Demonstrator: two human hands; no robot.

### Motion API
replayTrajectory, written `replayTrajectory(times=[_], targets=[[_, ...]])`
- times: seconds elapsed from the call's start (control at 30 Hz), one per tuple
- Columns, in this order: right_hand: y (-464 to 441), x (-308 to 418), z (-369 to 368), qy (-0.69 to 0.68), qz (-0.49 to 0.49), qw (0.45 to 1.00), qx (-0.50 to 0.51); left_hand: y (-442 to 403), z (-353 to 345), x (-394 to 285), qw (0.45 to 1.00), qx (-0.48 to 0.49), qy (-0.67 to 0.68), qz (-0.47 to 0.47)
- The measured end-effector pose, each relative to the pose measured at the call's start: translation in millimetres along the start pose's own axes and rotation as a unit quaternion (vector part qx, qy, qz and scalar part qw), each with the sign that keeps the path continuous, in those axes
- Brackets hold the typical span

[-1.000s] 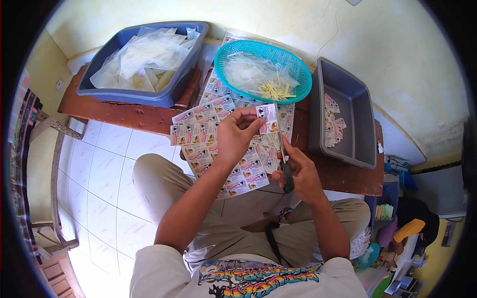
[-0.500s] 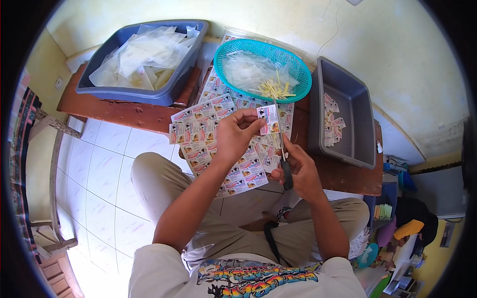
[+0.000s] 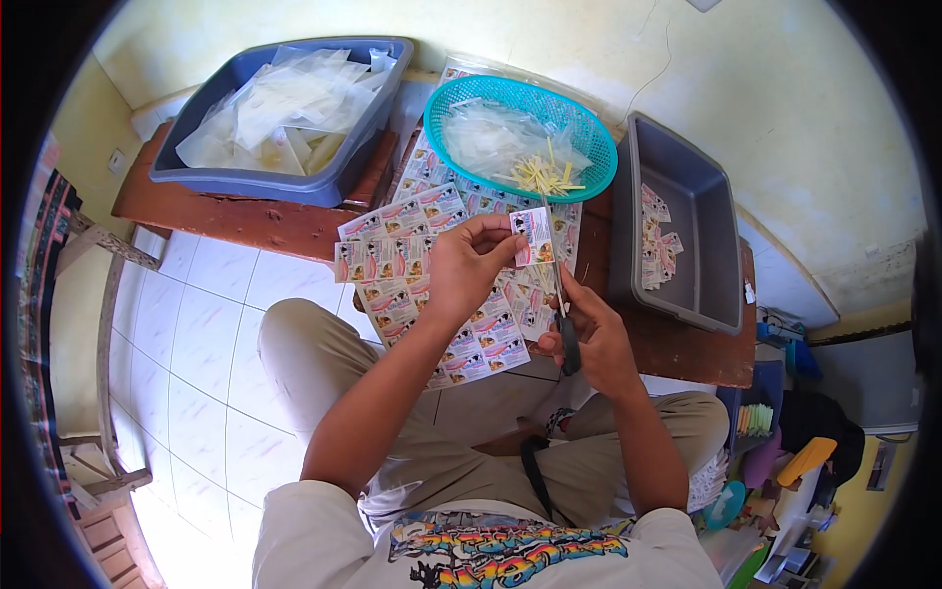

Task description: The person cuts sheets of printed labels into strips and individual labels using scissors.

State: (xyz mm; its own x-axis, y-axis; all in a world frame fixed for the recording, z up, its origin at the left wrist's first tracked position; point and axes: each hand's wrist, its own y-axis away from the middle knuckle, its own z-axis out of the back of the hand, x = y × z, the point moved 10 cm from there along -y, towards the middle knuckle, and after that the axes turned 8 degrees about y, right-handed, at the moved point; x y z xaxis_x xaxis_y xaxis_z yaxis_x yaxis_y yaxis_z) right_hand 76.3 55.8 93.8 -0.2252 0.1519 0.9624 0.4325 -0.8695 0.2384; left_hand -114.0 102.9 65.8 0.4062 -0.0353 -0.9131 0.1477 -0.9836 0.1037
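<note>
Between the thumb and fingers of my left hand [image 3: 471,265] is a small printed label [image 3: 531,236]. My right hand [image 3: 597,339] grips scissors [image 3: 567,339] by their black handle, with the blades pointing up along the label's right edge. Whether the blades touch the paper is hard to tell. Below and left of the label, printed label sheets [image 3: 481,339] lie overlapping at the bench edge, partly hidden by my left hand and forearm. Cut labels [image 3: 657,240] lie in the grey tub [image 3: 702,196] to the right.
A turquoise basket [image 3: 437,147] at the back holds clear plastic pieces and thin yellowish strips [image 3: 545,175]. Further left, a blue-grey tub [image 3: 265,187] full of plastic bags [image 3: 294,98] stands on the red-brown bench [image 3: 235,224]. The wall [image 3: 549,39] rises right behind.
Almost nothing differs. Both hands, the label and the scissors keep nearly the same place, with only a very slight shift.
</note>
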Motion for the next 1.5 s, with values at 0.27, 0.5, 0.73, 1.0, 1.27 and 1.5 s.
replayTrajectory(times=[0.27, 0.5, 0.73, 1.0, 1.27, 1.5], targets=[[2, -2, 0, -0.005, -0.019, 1.000, -0.003, 1, 0, 0, 1.000, -0.002, 0.006, 0.004], [2, -3, -1, -0.003, -0.010, 1.000, -0.006, 0, 1, -1, 1.000, -0.006, 0.007, -0.009], [0, -6, 0, -0.008, -0.023, 1.000, -0.006, 0, 1, -1, 1.000, -0.002, 0.010, -0.012], [1, -7, 5, -0.025, -0.037, 0.999, -0.014, 1, 0, -2, 1.000, -0.003, 0.006, -0.014], [0, -10, 13, 0.020, -0.047, 0.999, -0.008, 2, 5, -3, 1.000, -0.015, 0.002, -0.001], [-3, -12, 17, 0.363, 0.007, 0.931, -0.021, 1, 7, -1, 1.000, -0.016, -0.001, 0.002]])
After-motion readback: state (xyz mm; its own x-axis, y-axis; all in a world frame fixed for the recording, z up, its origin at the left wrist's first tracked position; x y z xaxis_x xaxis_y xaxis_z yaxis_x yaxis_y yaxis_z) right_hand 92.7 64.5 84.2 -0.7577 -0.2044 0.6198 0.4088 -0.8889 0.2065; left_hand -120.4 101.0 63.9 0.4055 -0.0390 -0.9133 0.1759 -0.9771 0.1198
